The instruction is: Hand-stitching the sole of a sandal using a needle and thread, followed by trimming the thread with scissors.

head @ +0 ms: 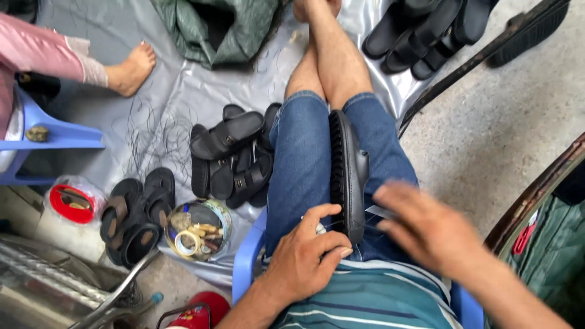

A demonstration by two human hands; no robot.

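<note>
A black sandal (348,173) stands on its edge between my thighs, sole side facing left. My left hand (308,256) grips its near end, thumb pressed against the ridged sole. My right hand (426,228) hovers just right of the sandal, blurred, fingers apart and holding nothing I can make out. I sit on a blue plastic chair (247,262) in denim shorts and a striped shirt.
A heap of black sandals (231,158) lies on grey plastic sheeting (177,91), with more sandals (137,216) near a round tin of small parts (198,231). Stacked black soles (426,30) lie far right. Another person's foot (131,70) rests at the left.
</note>
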